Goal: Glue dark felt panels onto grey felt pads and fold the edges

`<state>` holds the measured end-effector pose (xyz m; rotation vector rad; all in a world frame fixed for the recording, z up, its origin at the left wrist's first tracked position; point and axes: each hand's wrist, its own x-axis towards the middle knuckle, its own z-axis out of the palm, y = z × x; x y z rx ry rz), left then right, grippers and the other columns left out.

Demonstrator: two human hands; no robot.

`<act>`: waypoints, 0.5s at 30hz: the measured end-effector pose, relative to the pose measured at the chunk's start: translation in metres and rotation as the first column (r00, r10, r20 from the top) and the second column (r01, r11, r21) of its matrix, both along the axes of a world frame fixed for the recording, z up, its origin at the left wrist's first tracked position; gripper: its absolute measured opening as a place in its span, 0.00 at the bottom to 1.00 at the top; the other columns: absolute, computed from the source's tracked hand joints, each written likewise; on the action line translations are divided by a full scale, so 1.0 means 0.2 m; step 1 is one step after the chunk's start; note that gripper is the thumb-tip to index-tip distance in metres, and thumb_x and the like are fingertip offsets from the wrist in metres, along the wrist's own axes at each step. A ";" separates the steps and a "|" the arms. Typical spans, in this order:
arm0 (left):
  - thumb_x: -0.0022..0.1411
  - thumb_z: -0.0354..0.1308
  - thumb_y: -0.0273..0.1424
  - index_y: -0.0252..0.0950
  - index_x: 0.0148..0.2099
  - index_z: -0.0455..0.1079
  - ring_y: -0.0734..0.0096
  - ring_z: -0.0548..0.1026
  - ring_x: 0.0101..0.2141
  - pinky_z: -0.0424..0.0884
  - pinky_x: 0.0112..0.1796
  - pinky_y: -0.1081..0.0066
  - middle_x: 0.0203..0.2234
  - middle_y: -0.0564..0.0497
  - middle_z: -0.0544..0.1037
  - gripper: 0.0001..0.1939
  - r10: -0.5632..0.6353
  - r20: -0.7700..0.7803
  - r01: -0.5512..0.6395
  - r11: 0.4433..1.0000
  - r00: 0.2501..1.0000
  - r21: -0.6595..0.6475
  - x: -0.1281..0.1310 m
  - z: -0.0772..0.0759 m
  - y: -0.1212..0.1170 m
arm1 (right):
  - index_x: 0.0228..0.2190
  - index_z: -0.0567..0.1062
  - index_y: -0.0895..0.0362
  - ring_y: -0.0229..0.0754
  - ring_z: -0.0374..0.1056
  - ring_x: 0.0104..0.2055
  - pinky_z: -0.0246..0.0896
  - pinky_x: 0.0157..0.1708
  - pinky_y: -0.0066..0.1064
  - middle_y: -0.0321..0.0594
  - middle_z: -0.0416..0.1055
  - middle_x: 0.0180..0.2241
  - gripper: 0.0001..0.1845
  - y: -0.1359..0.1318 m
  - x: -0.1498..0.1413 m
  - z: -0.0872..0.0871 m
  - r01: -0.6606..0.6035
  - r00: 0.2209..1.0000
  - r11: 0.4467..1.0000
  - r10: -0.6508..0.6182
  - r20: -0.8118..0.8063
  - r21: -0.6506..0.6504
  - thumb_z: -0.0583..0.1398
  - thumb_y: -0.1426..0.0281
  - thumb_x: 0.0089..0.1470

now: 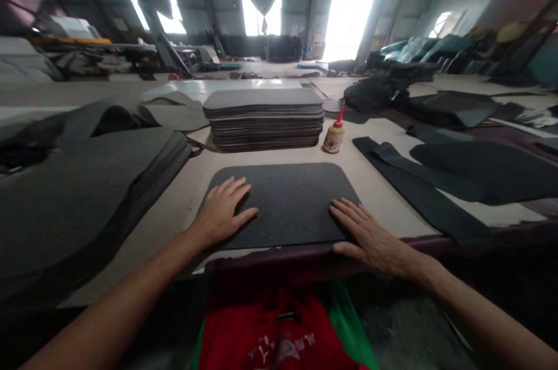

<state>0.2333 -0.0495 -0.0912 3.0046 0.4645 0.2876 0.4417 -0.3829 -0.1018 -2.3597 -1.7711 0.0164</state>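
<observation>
A dark grey rectangular mat [288, 201] with rounded far corners lies flat at the front of the table. My left hand [220, 210] rests on its left side, fingers stretched out and thumb apart. On the mat's right side lies my right hand [364, 233], palm down with the fingers extended and the thumb by the front edge. Neither hand grips anything. Just beyond the mat stands a neat stack of similar grey pieces [265, 120]. To the right of that stack is a glue bottle [333, 139] with a red pointed nozzle, standing upright.
Large layered grey sheets [82, 196] cover the left of the table [183, 184]. Dark cut strips [422, 196] and a broad dark piece [488, 172] lie at the right. A black bundle [375, 94] sits behind the bottle. Maroon cloth [279, 259] hangs along the front edge.
</observation>
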 end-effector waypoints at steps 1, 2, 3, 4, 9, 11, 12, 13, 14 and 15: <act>0.66 0.49 0.54 0.35 0.68 0.59 0.46 0.52 0.68 0.52 0.65 0.45 0.69 0.40 0.56 0.38 -0.029 -0.041 0.029 0.999 0.999 -0.017 -0.08 0.00 -0.01 | 0.69 0.53 0.60 0.58 0.39 0.72 0.41 0.67 0.59 0.55 0.45 0.70 0.48 -0.02 -0.03 -0.01 -0.020 1.000 1.000 0.020 -0.002 -0.022 0.54 0.43 0.60; 0.65 0.49 0.56 0.36 0.69 0.57 0.45 0.51 0.69 0.51 0.65 0.43 0.70 0.40 0.55 0.40 -0.061 -0.090 0.057 0.998 0.994 -0.039 -0.15 0.00 -0.03 | 0.69 0.53 0.60 0.59 0.39 0.72 0.41 0.67 0.60 0.56 0.44 0.70 0.51 -0.05 -0.06 -0.02 -0.032 0.999 0.999 0.032 -0.002 -0.037 0.57 0.42 0.58; 0.63 0.51 0.59 0.37 0.71 0.54 0.43 0.49 0.69 0.50 0.65 0.42 0.70 0.40 0.53 0.44 -0.096 -0.134 0.089 0.994 0.986 -0.058 -0.22 0.00 -0.04 | 0.69 0.53 0.60 0.60 0.39 0.72 0.41 0.67 0.60 0.56 0.44 0.70 0.53 -0.07 -0.06 -0.03 -0.037 0.999 0.998 0.037 -0.003 -0.043 0.60 0.43 0.55; 0.60 0.53 0.61 0.39 0.72 0.52 0.42 0.47 0.69 0.49 0.65 0.40 0.71 0.41 0.51 0.47 -0.132 -0.170 0.121 0.990 0.977 -0.071 -0.29 0.00 -0.05 | 0.69 0.53 0.60 0.61 0.40 0.72 0.42 0.67 0.60 0.55 0.43 0.71 0.52 -0.09 -0.06 -0.03 -0.037 0.999 0.998 0.037 -0.003 -0.044 0.62 0.46 0.55; 0.55 0.61 0.59 0.52 0.73 0.44 0.41 0.44 0.70 0.51 0.64 0.37 0.72 0.47 0.47 0.51 -0.181 -0.232 0.163 0.982 0.956 -0.095 -0.51 -0.01 -0.10 | 0.67 0.61 0.49 0.52 0.53 0.69 0.56 0.65 0.50 0.42 0.53 0.68 0.37 -0.16 0.02 -0.01 -0.142 0.988 0.990 0.140 -0.059 -0.026 0.57 0.73 0.57; 0.58 0.63 0.52 0.56 0.73 0.43 0.43 0.46 0.70 0.53 0.64 0.38 0.72 0.50 0.48 0.47 -0.181 -0.238 0.159 0.981 0.954 -0.109 -0.55 0.00 -0.11 | 0.63 0.66 0.44 0.49 0.60 0.65 0.62 0.62 0.45 0.38 0.61 0.65 0.33 -0.18 0.04 0.04 -0.194 0.976 0.981 0.195 -0.095 0.017 0.55 0.74 0.58; 0.59 0.64 0.47 0.58 0.72 0.43 0.45 0.48 0.69 0.55 0.64 0.39 0.71 0.52 0.49 0.46 -0.182 -0.241 0.157 0.980 0.953 -0.118 -0.57 0.01 -0.11 | 0.62 0.69 0.42 0.49 0.64 0.62 0.65 0.60 0.43 0.37 0.66 0.62 0.31 -0.19 0.04 0.08 -0.202 0.972 0.978 0.206 -0.112 0.047 0.54 0.73 0.59; 0.59 0.63 0.40 0.60 0.72 0.44 0.47 0.50 0.69 0.56 0.64 0.41 0.71 0.55 0.51 0.45 -0.189 -0.246 0.161 0.978 0.951 -0.129 -0.58 0.03 -0.10 | 0.60 0.70 0.40 0.48 0.68 0.59 0.68 0.57 0.41 0.36 0.69 0.59 0.29 -0.20 0.04 0.12 -0.196 0.970 0.978 0.205 -0.130 0.075 0.54 0.72 0.59; 0.59 0.61 0.34 0.62 0.71 0.46 0.50 0.55 0.68 0.59 0.64 0.44 0.70 0.57 0.54 0.43 -0.199 -0.250 0.168 0.976 0.948 -0.140 -0.59 0.07 -0.10 | 0.59 0.71 0.38 0.48 0.72 0.55 0.72 0.53 0.39 0.35 0.73 0.56 0.28 -0.20 0.03 0.18 -0.185 0.969 0.977 0.199 -0.149 0.105 0.53 0.71 0.60; 0.59 0.58 0.28 0.63 0.70 0.49 0.53 0.60 0.66 0.61 0.63 0.47 0.68 0.59 0.59 0.42 -0.205 -0.247 0.173 0.974 0.947 -0.147 -0.60 0.12 -0.09 | 0.58 0.72 0.36 0.48 0.74 0.51 0.76 0.48 0.36 0.34 0.75 0.53 0.27 -0.21 0.03 0.23 -0.172 0.968 0.975 0.194 -0.160 0.139 0.53 0.70 0.60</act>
